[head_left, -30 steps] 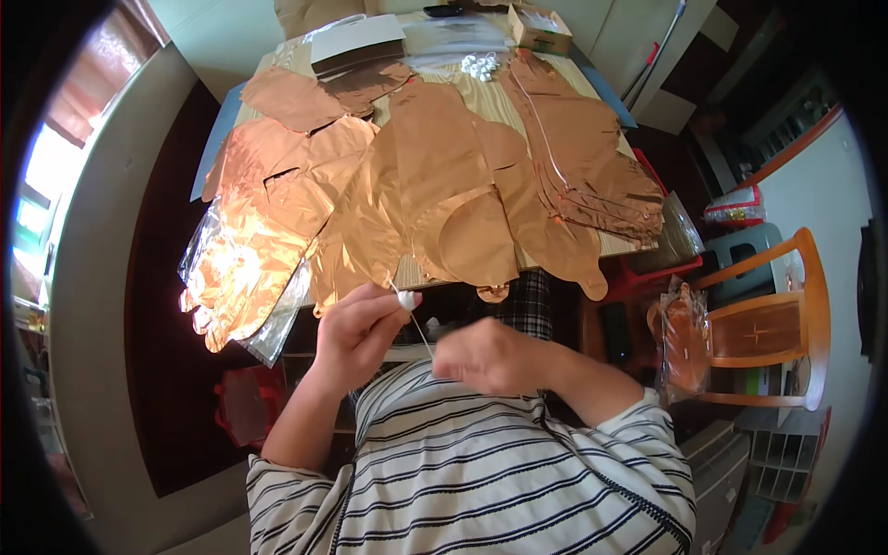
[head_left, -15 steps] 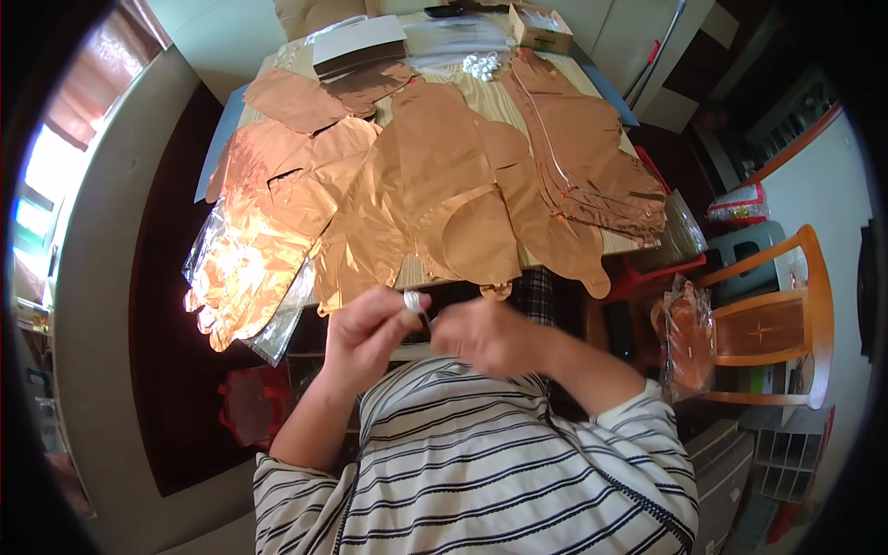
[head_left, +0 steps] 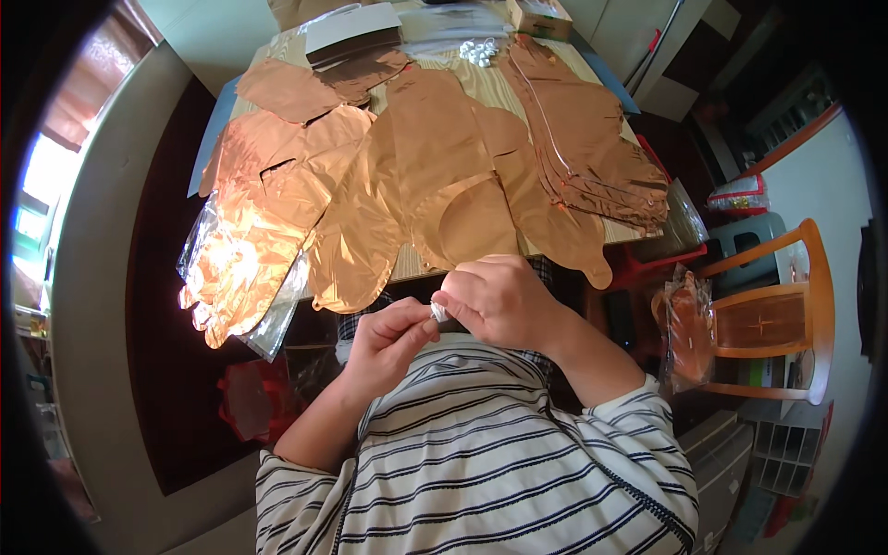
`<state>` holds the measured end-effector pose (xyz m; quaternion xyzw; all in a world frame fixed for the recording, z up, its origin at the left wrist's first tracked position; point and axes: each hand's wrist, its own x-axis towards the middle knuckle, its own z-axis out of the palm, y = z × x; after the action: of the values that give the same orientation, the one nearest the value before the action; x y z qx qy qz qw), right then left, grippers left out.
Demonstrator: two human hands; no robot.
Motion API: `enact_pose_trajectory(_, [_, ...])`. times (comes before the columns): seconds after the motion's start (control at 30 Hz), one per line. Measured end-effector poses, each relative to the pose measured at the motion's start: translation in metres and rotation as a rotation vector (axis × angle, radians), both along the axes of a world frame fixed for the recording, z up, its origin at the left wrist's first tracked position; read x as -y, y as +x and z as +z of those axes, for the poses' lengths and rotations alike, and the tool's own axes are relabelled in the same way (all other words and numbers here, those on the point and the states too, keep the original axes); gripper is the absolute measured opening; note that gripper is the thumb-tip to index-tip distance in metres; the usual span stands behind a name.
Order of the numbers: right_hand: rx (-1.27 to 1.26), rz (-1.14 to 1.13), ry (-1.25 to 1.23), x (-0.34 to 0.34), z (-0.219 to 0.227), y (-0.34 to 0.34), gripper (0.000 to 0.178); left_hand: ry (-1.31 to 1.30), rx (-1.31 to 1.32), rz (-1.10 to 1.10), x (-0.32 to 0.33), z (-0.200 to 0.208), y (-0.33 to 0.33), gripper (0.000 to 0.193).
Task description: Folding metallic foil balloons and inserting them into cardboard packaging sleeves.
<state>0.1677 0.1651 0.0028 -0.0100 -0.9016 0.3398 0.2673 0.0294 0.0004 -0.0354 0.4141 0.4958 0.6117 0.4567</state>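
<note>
Copper foil balloons cover the table across the upper middle of the frame. Below them, at centre, the left hand and right hand both pinch a small silvery piece between fingertips. Being small, it could slip free and drop into the lap.

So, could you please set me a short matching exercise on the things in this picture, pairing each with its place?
Things:
1. small silver piece
2. copper foil balloons
3. wooden chair
4. white box

Places:
A. floor, right of the table
B. far end of the table
C. pinched between both hands
D. spread flat over the tabletop

Pairs: 1-C, 2-D, 3-A, 4-B
</note>
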Motion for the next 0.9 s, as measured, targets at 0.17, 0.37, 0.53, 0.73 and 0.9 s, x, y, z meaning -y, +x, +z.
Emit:
enact_pose_trajectory(0.17, [0.218,0.202,-0.847,0.006,-0.028,0.003,0.032,-0.022,0.227,-0.032,-0.004,0.003,0.004,0.009])
enact_pose_trajectory(0.37, [0.560,0.113,-0.842,0.033,-0.038,0.027,0.024,-0.024,0.723,-0.036,-0.003,-0.001,0.002,0.007])
enact_pose_trajectory(0.53, [0.105,-0.210,-0.326,0.009,0.010,0.040,0.009,-0.020,0.716,-0.065,-0.002,-0.002,-0.001,0.009])
enact_pose_trajectory(0.73, [0.099,0.245,-0.498,-0.004,0.011,0.018,0.024,-0.012,0.581,-0.196,-0.008,0.003,0.004,0.010])
enact_pose_trajectory(0.9, [0.092,0.283,-0.508,-0.015,0.026,0.018,0.022,-0.007,0.523,-0.304,-0.013,0.013,-0.007,0.014])
